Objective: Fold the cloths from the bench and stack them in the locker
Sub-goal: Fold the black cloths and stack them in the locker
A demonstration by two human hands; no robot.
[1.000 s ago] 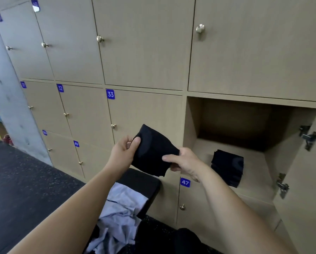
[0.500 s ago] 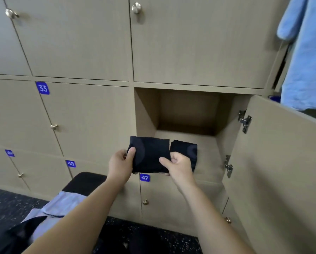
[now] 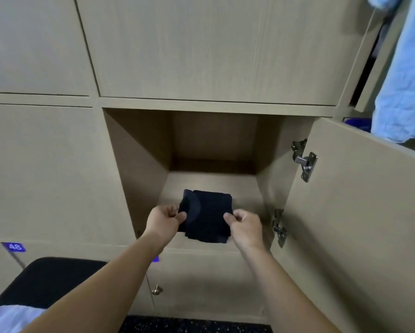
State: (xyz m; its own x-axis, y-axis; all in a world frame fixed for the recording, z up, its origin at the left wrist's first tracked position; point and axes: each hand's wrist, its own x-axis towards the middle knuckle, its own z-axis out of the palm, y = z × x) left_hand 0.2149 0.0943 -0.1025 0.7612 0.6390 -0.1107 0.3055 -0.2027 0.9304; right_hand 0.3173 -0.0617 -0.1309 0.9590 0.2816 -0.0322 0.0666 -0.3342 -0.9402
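Folded black cloth [image 3: 206,215] now over front edge of locker [image 3: 211,181] floor, likely covering earlier cloth. Left hand [image 3: 164,218] and right hand [image 3: 246,224] still pinch its near corners; release pending.

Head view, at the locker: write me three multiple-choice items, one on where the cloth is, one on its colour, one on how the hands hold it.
1. Where is the cloth?
A. against the back wall of the locker
B. at the locker's open front
C. nowhere near the locker

2. What colour is it?
A. white
B. red
C. black

3. How is it held?
A. left hand and right hand each pinch a side
B. by one hand only
C. neither hand touches it

Answers:
1 B, it sits at the locker's front edge, well short of the back wall.
2 C, it is dark all over.
3 A, a thumb and fingers close on each side of it.
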